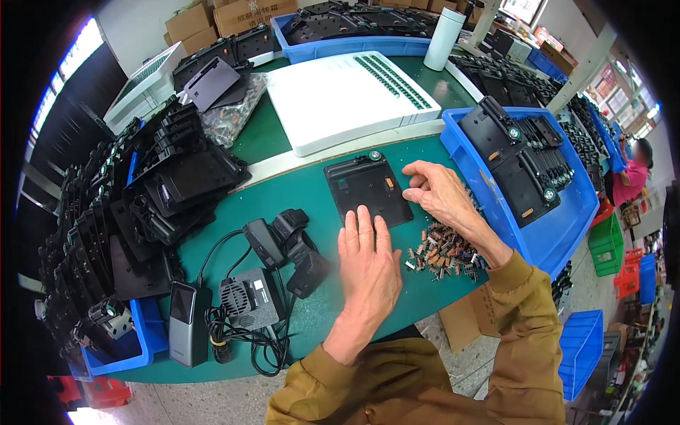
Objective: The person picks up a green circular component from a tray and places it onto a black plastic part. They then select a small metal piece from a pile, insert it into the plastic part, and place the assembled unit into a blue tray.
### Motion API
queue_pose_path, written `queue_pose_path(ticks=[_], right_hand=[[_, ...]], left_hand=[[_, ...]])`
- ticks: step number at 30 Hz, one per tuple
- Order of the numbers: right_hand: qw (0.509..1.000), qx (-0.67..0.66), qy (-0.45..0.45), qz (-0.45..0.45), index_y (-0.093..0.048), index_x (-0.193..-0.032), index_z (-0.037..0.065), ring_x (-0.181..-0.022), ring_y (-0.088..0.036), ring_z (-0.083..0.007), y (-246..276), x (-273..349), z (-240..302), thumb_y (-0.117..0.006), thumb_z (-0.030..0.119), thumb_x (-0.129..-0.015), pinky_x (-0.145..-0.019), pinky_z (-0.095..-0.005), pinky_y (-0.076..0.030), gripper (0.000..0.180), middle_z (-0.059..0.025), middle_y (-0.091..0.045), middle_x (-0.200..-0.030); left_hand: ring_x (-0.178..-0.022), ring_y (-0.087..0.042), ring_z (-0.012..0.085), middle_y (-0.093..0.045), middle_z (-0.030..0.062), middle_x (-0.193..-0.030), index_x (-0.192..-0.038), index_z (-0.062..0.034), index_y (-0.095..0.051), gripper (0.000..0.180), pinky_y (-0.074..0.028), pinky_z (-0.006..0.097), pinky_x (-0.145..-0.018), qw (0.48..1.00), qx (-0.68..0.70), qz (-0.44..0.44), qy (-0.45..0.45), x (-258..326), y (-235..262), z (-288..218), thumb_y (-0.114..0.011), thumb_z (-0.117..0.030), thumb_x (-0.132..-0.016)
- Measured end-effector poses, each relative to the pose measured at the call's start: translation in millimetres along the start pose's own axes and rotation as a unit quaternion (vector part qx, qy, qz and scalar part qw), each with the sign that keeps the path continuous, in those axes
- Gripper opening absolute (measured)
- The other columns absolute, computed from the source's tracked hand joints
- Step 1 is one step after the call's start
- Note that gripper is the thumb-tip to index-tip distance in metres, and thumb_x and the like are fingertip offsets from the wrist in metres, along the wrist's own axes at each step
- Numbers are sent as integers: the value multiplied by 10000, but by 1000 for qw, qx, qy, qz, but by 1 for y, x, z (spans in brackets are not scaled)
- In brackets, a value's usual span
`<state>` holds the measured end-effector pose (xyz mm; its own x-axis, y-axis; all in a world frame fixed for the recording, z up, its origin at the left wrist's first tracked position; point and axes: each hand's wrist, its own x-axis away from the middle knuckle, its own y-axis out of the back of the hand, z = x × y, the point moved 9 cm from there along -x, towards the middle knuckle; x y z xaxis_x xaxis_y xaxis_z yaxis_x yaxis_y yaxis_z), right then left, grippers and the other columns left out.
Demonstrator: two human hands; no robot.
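A black plastic panel [363,193] lies on the green table in front of me. It has a small orange part near its right side and a round silvery piece on its top edge. My left hand [370,265] is open and flat, its fingertips over the panel's lower edge. My right hand [445,195] is at the panel's right edge, thumb and index finger apart and the other fingers curled; I see nothing between them. Beneath my right wrist is a heap of small orange, brown and dark parts [446,249].
A blue bin [577,212] with more black panels stands at right. Black housings [180,180] are stacked at left, near cables and a grey device [189,322]. Behind lies a white tray [319,106] with rows of small dark parts; a white bottle [445,39] stands beyond.
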<state>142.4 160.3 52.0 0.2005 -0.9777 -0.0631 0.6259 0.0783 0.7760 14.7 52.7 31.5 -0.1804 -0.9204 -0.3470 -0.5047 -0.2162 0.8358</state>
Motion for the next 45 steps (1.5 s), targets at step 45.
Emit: queue_pose_path(ticks=[45], right_hand=[[868, 402, 69, -283, -588, -1009, 15, -941, -599, -366, 258, 70, 40, -694, 0, -672, -783, -463, -495, 354, -171, -621, -938]], left_hand=[[-1417, -254, 431, -240, 281, -1536, -1465, 86, -273, 684, -230, 502, -1145, 973, 185, -135, -42, 3, 47, -20, -420, -410, -1018]])
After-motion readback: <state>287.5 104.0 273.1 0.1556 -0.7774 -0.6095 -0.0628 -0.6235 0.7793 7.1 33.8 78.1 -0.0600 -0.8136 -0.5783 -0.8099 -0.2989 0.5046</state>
